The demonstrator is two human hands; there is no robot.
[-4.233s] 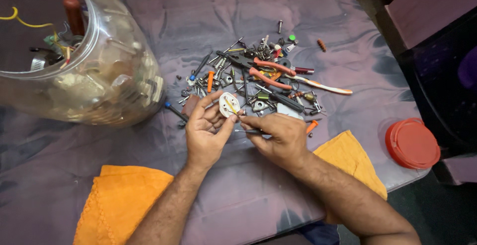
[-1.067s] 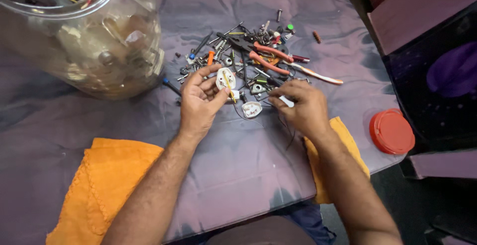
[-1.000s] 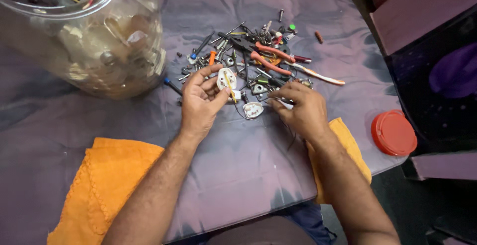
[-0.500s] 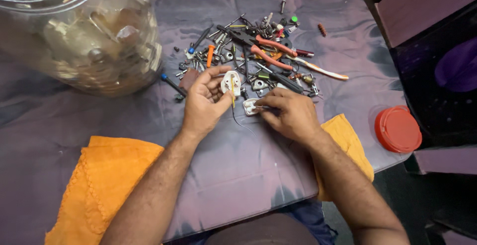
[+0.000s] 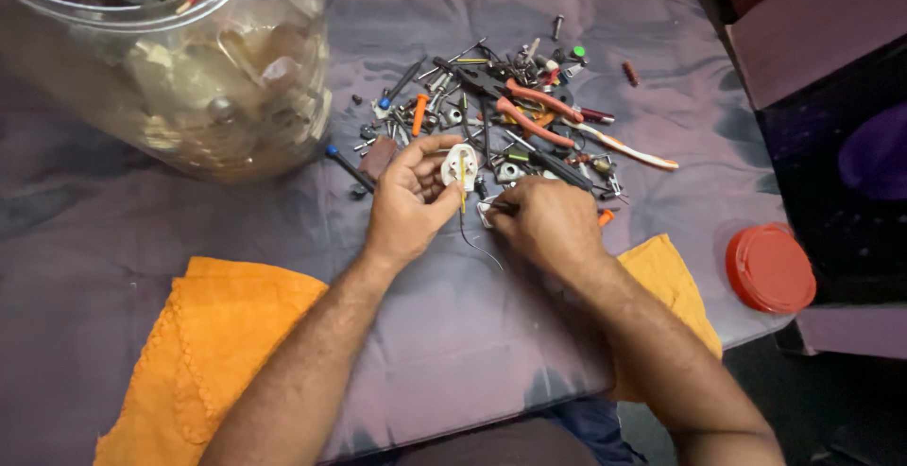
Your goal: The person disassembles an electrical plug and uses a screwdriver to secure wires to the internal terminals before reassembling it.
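Left hand (image 5: 408, 203) clamped on white plug (image 5: 460, 165), right hand (image 5: 546, 223) at 3 o'clock pinching its wire (image 5: 475, 244); next needs fine alignment.

single head-worn view, steeply down, close over the table (image 5: 586, 41)

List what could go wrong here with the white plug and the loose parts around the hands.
The left hand pinches the white plug by its edge, so it may slip into the pile of small parts. The right hand covers a small white piece; the thin dark wire could snag.
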